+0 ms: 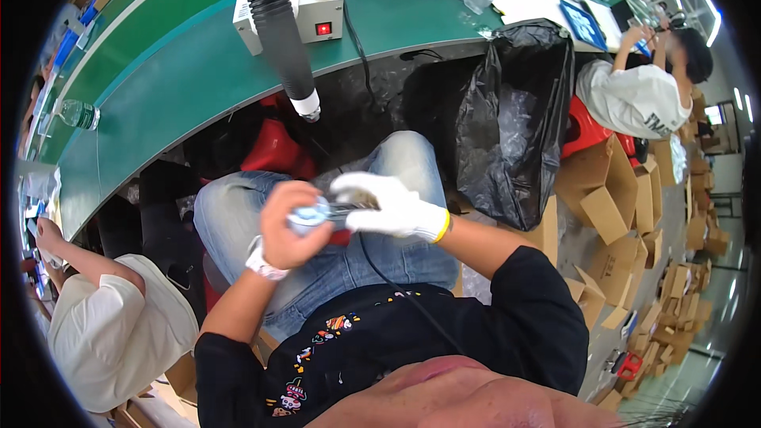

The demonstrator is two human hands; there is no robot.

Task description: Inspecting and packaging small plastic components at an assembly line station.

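Observation:
Over my lap, my bare left hand (292, 226) curls its fingers around a small round blue-grey thing (307, 217); its exact kind is blurred. My right hand (396, 208), in a white glove with a yellow cuff edge, closes from the other side on a dark, partly shiny piece (353, 204) between the two hands. Whether this dark piece and the round thing are joined, I cannot tell. A thin black cord (388, 279) runs from below my right hand down across my shirt. The gloved fingers hide part of what they hold.
A ribbed black hose (273, 20) with a white tip hangs ahead, before a white box (321, 12) with a red switch on the green bench (182, 111). At right stand a black bin bag (515, 111) and cardboard boxes (610, 206). Co-workers sit at left (119, 325) and right (634, 91).

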